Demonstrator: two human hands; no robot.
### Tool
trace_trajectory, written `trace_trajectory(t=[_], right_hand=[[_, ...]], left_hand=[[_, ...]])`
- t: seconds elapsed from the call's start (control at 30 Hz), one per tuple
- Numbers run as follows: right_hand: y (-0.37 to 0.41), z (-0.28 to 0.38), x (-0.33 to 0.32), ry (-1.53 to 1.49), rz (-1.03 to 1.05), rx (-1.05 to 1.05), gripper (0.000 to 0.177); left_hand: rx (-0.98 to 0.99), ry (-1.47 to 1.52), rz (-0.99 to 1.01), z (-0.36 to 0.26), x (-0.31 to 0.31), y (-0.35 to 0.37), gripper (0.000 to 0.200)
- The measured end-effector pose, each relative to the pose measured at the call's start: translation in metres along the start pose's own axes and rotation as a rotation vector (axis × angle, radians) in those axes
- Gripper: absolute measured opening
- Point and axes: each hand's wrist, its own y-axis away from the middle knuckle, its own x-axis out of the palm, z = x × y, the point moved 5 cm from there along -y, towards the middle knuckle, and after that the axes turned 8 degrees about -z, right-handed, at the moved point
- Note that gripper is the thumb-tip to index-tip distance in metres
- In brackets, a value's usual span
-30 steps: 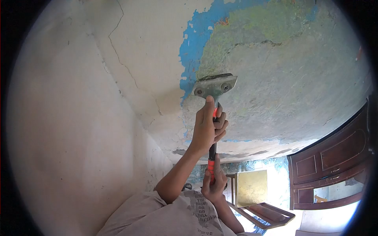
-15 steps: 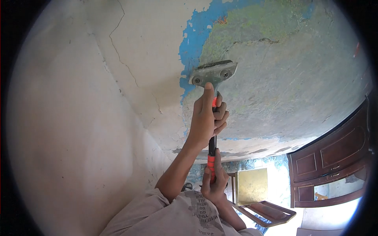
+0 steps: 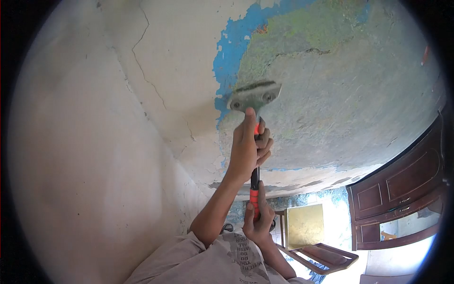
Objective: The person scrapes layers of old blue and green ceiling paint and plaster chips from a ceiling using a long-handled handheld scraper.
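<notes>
A wide scraper [image 3: 254, 96] with a long black-and-red handle [image 3: 255, 179] lies against or just off a plastered surface [image 3: 326, 104]; contact at the blade's edge cannot be made out. My left hand [image 3: 247, 144] is wrapped round the upper handle, thumb laid up along the neck below the screwed-on blade head. Lower down, my right hand [image 3: 259, 220] holds the red grip near its end, index finger stretched along it. Left of the blade runs a strip of blue paint [image 3: 228, 66] with ragged edges, bordering cream paint [image 3: 184, 57]. Grey and greenish bare plaster spreads to the right.
A pale wall [image 3: 90, 156] meets the cream surface at a corner on the left. At lower right are a wooden chair [image 3: 326, 260], a yellowish panel [image 3: 305, 226] and a dark wooden cabinet [image 3: 411, 182]. A crack [image 3: 142, 61] crosses the cream paint.
The scraper head has moved a little down toward me and looks slightly blurred. Both hands keep their hold on the handle. The view has shifted slightly.
</notes>
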Motion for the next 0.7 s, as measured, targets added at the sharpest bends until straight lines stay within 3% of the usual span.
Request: trace_trajectory(t=[0.13,0.23,0.3,0.43,0.57,0.7], right_hand=[[-0.008,0.016,-0.006,-0.002,0.007,0.068,0.058],[0.003,0.002,-0.003,-0.044,-0.011,-0.005,0.059],[-0.004,0.004,-0.004,-0.011,-0.015,-0.050,0.058],[-0.007,0.014,-0.005,-0.037,0.035,0.138,0.056],[0.003,0.003,-0.003,-0.068,-0.017,0.075,0.056],[-0.013,0.019,-0.006,-0.118,-0.050,0.074,0.057]], left_hand=[[0.013,0.024,0.047,-0.008,0.004,-0.004,0.056],[0.060,-0.013,0.066,0.005,-0.006,0.001,0.053],[0.057,0.008,-0.029,0.022,-0.010,0.025,0.052],[0.103,-0.126,0.002,0.018,-0.010,0.028,0.050],[0.115,-0.166,-0.035,0.032,-0.017,0.029,0.050],[0.161,-0.164,-0.013,0.010,-0.003,0.022,0.051]])
